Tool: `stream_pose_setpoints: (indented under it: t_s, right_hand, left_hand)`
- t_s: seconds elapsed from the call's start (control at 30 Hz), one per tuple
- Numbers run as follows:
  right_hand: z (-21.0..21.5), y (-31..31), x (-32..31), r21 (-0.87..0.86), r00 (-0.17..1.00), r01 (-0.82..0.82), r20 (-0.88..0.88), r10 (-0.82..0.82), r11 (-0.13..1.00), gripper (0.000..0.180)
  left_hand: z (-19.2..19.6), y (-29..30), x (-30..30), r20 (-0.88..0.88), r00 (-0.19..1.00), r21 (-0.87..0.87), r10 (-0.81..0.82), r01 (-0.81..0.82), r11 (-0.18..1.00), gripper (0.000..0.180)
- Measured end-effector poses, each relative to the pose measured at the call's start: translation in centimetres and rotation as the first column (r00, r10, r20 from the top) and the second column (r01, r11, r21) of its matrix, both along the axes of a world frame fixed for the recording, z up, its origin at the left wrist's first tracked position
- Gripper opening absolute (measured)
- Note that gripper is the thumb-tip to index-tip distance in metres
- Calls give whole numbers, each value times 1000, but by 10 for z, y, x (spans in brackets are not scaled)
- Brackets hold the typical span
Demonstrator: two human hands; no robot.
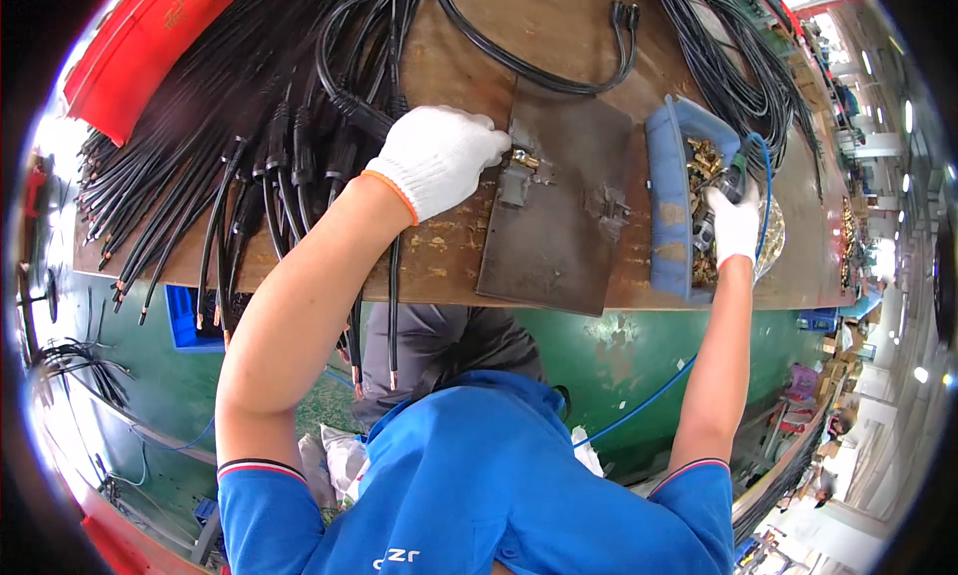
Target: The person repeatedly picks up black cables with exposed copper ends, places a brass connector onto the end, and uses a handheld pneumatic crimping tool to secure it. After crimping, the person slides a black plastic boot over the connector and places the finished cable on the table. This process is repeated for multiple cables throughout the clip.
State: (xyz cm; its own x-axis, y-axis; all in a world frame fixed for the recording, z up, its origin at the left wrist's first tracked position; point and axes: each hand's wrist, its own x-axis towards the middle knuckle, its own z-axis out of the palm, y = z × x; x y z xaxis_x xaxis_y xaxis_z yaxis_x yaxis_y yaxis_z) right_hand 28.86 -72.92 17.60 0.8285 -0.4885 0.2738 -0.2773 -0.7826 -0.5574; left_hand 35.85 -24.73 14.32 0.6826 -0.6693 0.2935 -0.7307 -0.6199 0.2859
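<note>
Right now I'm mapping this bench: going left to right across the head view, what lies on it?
Red tray → bundle of black cables → left hand → dark metal plate → blue bin of brass fittings → right hand.

One head-worn fisheye view looks steeply down from above the person's blue-shirted chest onto the bench [559, 36], close enough that both forearms reach up from the lower edge. Straight edges bow toward the rim, where the workshop floor shows.
</note>
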Motion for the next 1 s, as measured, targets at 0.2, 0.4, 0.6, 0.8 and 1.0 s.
stream_pose_setpoints:
  t_s: [0.2,0.4,0.6,0.8,1.0]
  right_hand:
    - [92,33,2,809,922,-198,346,-176,554,26]
    - [111,107,46,616,587,-737,787,188,-279,14]
    - [58,237,62,675,655,-729,736,172,-110,17]
    - [33,271,69,638,626,-764,769,131,-92,24]
    - [32,273,71,609,584,-769,793,175,-194,31]
  left_hand:
    - [-7,2,1,26,1000,-7,-8,8,1000,21]
    - [-3,4,0,50,999,18,-8,7,1000,19]
    - [8,3,1,11,1000,-24,-27,27,999,19]
    - [8,0,-1,1,1000,3,-23,23,1000,20]
    - [8,1,0,-5,1000,-9,-27,27,1000,21]
